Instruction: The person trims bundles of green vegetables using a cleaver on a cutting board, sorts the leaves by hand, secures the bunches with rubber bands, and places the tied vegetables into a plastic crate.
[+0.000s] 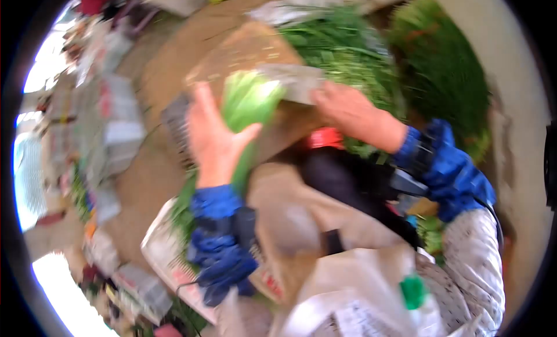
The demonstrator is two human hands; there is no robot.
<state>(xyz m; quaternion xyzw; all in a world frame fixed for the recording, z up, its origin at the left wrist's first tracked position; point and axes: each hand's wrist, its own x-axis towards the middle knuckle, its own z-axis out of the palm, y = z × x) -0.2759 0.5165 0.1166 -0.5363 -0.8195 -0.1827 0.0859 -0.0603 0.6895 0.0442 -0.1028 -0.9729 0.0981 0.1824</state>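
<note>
A wooden board [249, 47] with small bits scattered on it lies in front of me. On it rests a bunch of green stalks [249, 99], pale at its far end. My left hand [217, 134] is at the left side of the bunch, its fingers and thumb spread apart. My right hand [351, 110] has its fingers closed round the end of a wide grey blade [293, 81], whose other end is beside the stalks. The picture is blurred by motion.
A heap of cut greens [342, 52] lies beyond my right hand, with a darker green bundle [441, 76] further right. White sacks [119, 128] and boxes stand at the left. A white sack [165, 250] lies below my left forearm.
</note>
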